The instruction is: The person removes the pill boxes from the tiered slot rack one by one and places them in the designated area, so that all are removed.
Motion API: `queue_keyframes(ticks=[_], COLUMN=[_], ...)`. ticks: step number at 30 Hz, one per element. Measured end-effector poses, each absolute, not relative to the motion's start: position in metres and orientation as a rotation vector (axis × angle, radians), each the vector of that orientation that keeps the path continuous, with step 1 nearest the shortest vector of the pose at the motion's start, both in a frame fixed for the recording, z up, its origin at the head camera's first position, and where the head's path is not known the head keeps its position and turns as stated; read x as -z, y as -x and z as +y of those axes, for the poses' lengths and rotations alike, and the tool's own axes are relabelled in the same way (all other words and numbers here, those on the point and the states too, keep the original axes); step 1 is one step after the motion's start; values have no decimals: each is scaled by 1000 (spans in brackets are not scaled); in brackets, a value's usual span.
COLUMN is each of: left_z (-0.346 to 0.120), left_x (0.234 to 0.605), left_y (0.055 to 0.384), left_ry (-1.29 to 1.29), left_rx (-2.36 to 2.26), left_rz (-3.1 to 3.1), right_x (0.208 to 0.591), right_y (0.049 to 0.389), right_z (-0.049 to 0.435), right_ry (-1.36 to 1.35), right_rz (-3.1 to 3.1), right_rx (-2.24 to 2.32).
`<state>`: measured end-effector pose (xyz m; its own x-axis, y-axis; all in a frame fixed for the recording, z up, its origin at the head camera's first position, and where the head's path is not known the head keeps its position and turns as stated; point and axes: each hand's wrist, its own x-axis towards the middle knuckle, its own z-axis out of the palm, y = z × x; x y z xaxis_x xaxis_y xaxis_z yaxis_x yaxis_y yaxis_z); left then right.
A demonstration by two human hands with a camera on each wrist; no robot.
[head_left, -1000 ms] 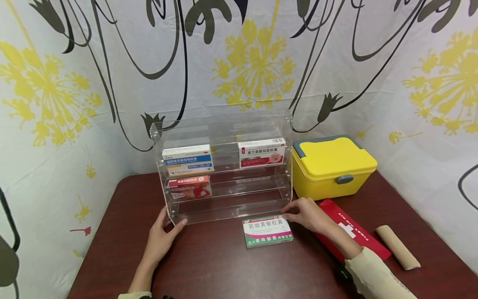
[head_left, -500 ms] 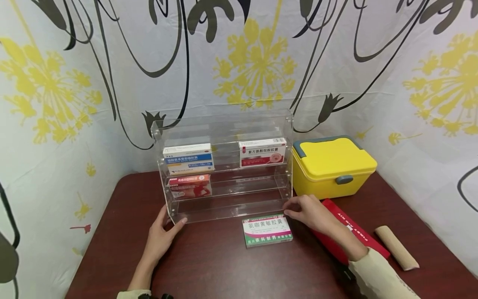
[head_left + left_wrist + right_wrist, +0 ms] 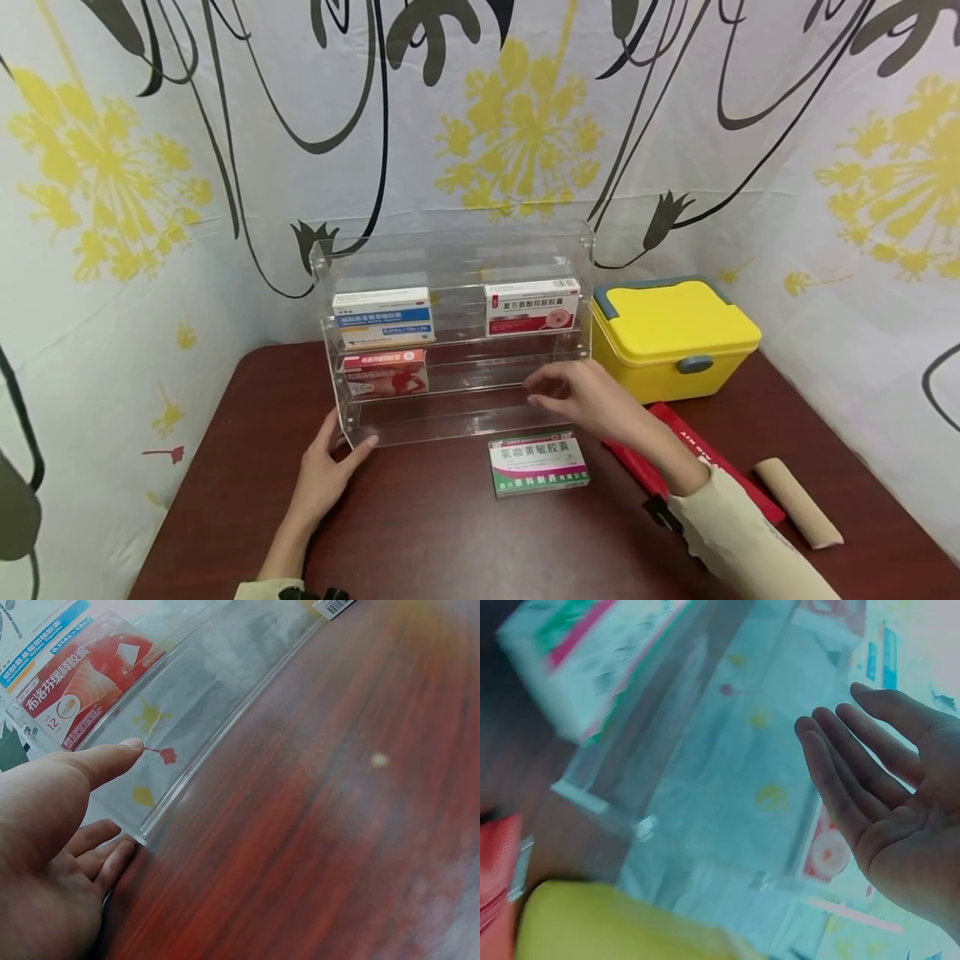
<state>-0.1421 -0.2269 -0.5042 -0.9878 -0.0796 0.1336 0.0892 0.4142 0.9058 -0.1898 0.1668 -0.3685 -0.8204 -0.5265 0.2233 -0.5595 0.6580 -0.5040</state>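
A clear acrylic tiered rack (image 3: 450, 427) stands on the table. My left hand (image 3: 324, 467) holds its lower left corner, with the thumb (image 3: 112, 761) in front and the other fingers at the side. My right hand (image 3: 588, 398) hovers before the rack's lower right part, fingers loosely bent and nothing between them in the right wrist view. Below it, a green-and-white medicine box (image 3: 538, 464) lies flat on the table, apart from the hand. On the rack are a blue-and-white medicine box (image 3: 383, 318), a red medicine box (image 3: 385, 373) and a white-and-red medicine box (image 3: 532, 308).
A yellow lidded box (image 3: 675, 333) with a grey latch stands right of the rack. In front of it lies a red first aid pouch (image 3: 738, 475), partly under the right forearm. A beige roll (image 3: 798, 502) lies farther right. Patterned cloth surrounds the table.
My right hand has left the upper right corner of the green-and-white box and moved up and left, in front of the rack. The left hand stays at the rack's corner.
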Motion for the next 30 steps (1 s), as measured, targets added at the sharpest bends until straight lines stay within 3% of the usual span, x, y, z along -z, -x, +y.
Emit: queue_keyframes(ticks=[14, 30], left_z=[-229, -227], left_x=[505, 506], left_y=[143, 143], left_ry=[3, -3], left_rx=[1592, 1607], left_rz=[-2493, -2487], right_x=[336, 345], right_y=[223, 242], right_z=[94, 44], right_ry=[-1165, -1174], right_rz=[-2598, -2634], right_rx=[-988, -1052])
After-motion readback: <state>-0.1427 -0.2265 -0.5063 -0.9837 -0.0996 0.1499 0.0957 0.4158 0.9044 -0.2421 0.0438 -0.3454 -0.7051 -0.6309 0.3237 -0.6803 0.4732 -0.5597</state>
